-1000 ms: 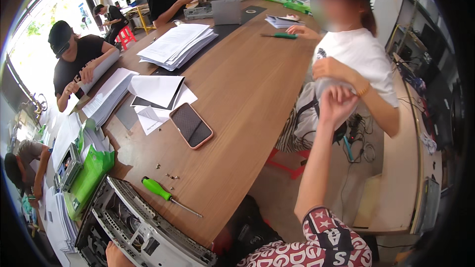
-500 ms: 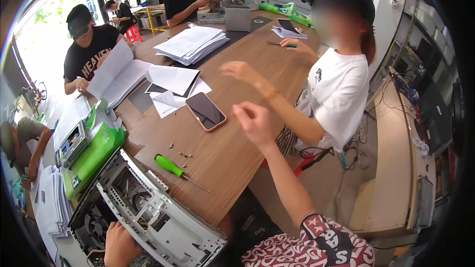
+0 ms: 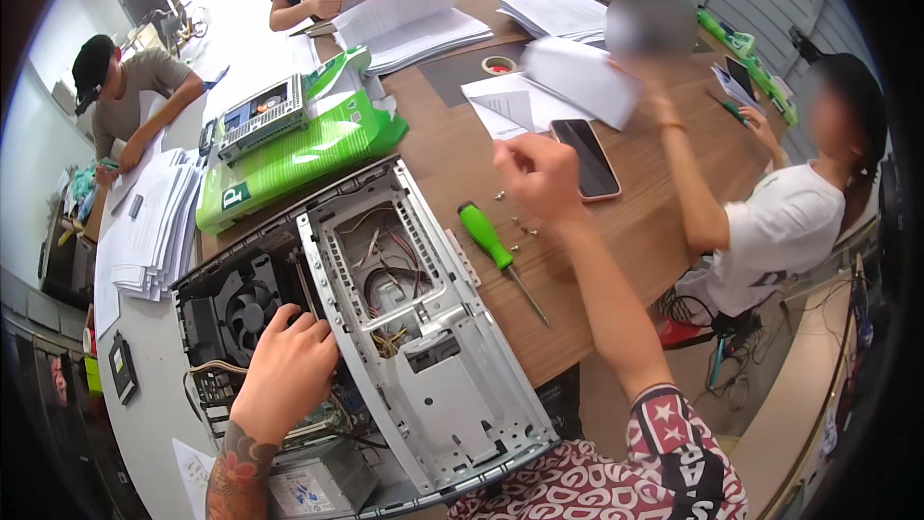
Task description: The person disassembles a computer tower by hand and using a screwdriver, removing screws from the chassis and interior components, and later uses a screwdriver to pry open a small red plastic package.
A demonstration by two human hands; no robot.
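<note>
An opened computer case (image 3: 452, 395) lies in front of me, with a black fan (image 3: 248, 308), cables and a silver power supply (image 3: 327, 477) showing inside. My left hand (image 3: 294, 356) is over its open bay beside the fan, fingers bent against the metal rail, their tips partly hidden. My right hand (image 3: 541, 178) hovers in a closed pinch between the loose screws (image 3: 521, 224) and the phone (image 3: 587, 162); whatever is in it cannot be made out. Below it, a green-handled screwdriver (image 3: 486, 236) rests on the wooden table, its blade pointing towards me.
A green bag (image 3: 298, 169) bearing a metal drive unit (image 3: 262, 120) lies beyond the case. Paper stacks (image 3: 159, 231) stand at left. A roll of tape (image 3: 498, 65) sits farther back. On the right a co-worker's arm (image 3: 688, 178) reaches over the table; others work around it.
My view has swung left and down towards the case. My right hand has moved left across the phone towards the screws. The co-worker on the right now lifts the folded papers.
</note>
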